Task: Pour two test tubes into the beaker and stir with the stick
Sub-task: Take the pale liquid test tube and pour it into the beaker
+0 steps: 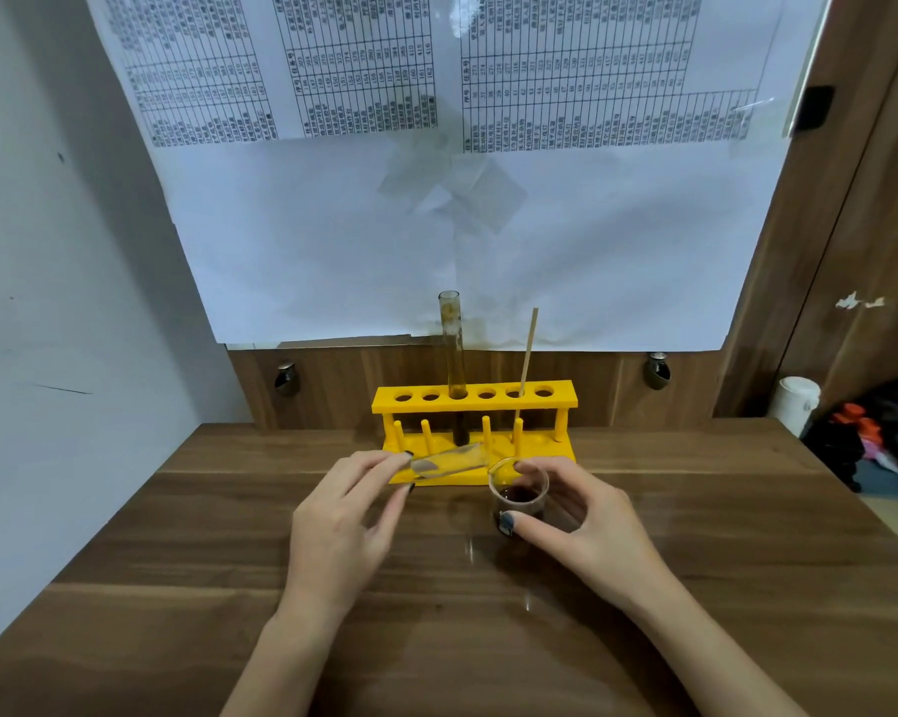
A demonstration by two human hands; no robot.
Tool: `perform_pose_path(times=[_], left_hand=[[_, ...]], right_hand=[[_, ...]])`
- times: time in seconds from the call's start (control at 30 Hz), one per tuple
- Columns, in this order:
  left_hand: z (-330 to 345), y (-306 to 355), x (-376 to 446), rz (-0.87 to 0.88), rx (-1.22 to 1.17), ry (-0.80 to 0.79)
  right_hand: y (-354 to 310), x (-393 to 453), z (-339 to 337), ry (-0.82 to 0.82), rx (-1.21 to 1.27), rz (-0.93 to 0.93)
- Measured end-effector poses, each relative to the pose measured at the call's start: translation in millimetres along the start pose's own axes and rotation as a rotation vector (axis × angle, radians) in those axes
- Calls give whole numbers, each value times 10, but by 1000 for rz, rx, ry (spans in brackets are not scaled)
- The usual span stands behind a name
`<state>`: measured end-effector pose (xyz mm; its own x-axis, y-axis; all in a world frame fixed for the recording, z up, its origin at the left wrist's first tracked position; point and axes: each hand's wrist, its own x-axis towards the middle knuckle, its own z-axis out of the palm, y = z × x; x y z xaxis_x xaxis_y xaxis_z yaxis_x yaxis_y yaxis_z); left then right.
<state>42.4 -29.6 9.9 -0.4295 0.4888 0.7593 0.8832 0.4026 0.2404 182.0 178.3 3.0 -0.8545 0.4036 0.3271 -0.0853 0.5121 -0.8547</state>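
My left hand (346, 514) pinches a glass test tube (449, 462) held nearly level, its mouth pointing right toward the beaker and close to its rim. The small glass beaker (519, 491) stands on the table with dark brown liquid in it, and my right hand (581, 520) wraps around it, thumb on its front. Behind stands a yellow test tube rack (475, 398). A second test tube (453, 344) is upright in the rack's third hole. A thin wooden stick (528, 349) leans in the fifth hole.
The brown wooden table (436, 613) runs to a wood panel wall covered with large printed paper sheets (436, 199). Off the table's right edge are a white container (796, 403) and dark clutter (876, 432) on the floor.
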Motion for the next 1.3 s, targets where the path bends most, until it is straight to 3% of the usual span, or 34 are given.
perform_pose_path(times=[1.3], left_hand=[[31,-8,9,121,146,-32]], right_hand=[[-73,-45,-5,-127,-41,42]])
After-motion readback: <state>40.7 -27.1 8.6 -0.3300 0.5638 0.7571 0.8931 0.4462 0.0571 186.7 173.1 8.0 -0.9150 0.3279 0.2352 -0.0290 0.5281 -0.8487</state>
